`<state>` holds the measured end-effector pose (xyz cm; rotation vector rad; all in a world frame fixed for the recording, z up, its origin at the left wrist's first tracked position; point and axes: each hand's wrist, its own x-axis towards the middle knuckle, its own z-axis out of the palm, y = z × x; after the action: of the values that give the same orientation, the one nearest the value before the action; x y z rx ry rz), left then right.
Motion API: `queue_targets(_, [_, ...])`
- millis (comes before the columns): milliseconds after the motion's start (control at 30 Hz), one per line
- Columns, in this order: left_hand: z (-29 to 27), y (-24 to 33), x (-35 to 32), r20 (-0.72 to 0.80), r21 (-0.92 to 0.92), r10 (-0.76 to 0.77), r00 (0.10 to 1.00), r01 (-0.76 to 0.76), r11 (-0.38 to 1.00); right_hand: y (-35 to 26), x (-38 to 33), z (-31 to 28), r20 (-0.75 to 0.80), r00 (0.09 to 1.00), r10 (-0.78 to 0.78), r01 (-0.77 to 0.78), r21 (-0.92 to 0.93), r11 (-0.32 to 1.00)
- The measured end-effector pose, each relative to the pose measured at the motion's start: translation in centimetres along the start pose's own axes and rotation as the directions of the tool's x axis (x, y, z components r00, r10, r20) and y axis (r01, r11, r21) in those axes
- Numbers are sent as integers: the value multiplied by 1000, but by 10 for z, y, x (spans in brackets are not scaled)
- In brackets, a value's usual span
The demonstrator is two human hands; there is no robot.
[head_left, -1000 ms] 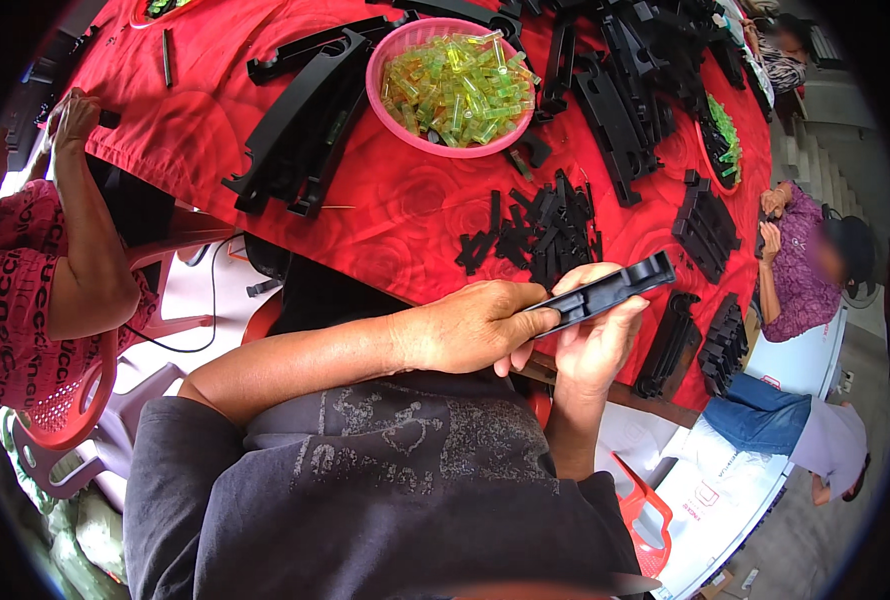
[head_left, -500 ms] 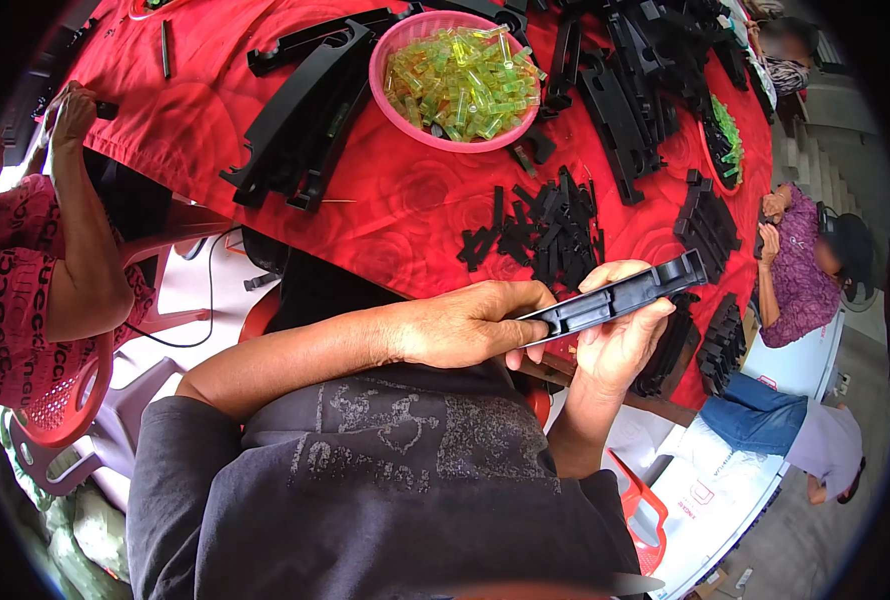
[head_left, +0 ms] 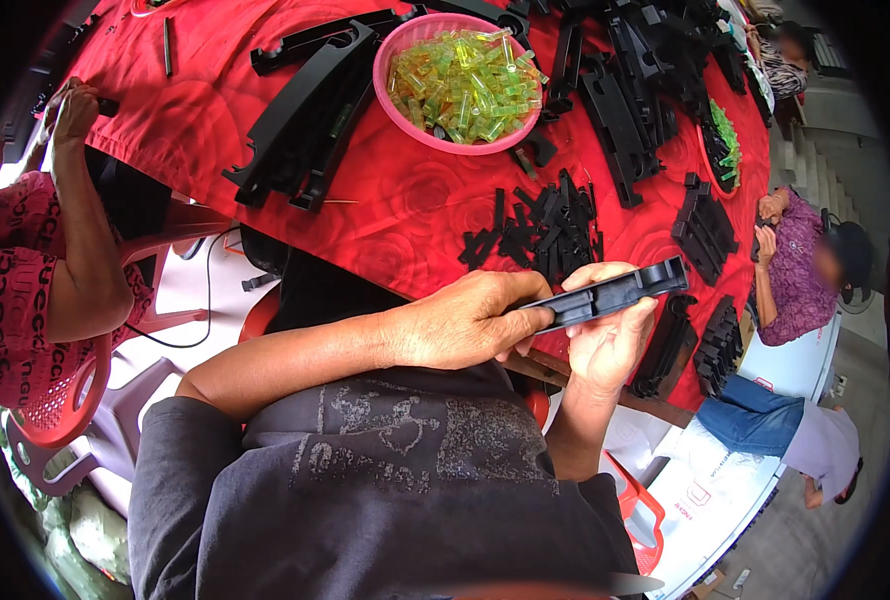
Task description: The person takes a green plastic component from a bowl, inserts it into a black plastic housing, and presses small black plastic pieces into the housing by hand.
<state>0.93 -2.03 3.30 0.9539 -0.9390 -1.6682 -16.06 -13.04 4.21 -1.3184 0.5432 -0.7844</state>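
Both my hands hold a long, narrow black plastic housing (head_left: 620,293) with hollow sections, tilted up toward its right end, above the near edge of the table. My left hand (head_left: 470,322) is closed on its left end, thumb and fingers pinching it. My right hand (head_left: 610,345) grips it from below and behind, with fingertips at the far side and the thumb at the near side. Just beyond lies a loose pile of small black plastic strips (head_left: 565,230). A pink basin (head_left: 455,147) farther off is full of small translucent yellow-green pieces (head_left: 465,85).
The red-clothed table (head_left: 395,235) carries black housings (head_left: 305,110) at left and stacked ones (head_left: 705,230) at right. A green-filled basket (head_left: 727,145) stands at far right. One person (head_left: 55,280) sits at left, another (head_left: 795,265) at right. Red chair (head_left: 65,385) at left.
The black housing has shifted slightly left and down with my right hand, and its left end now sits deeper in my left hand's grip.
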Motion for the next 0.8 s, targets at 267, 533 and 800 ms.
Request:
queue_targets(267, [-15, 5, -6, -148, 479, 186, 971, -94, 873, -34, 12, -9, -67, 995, -79, 59, -265, 962])
queue_targets(533, [-23, 8, -8, -120, 706, 152, 981, -23, 708, -78, 50, -1, 515, 795, 322, 390, -839, 378])
queue_targets(800, [-27, 3, -8, -71, 704, 130, 989, -43, 708, -63, 62, 1, 476, 713, 515, 213, -847, 488])
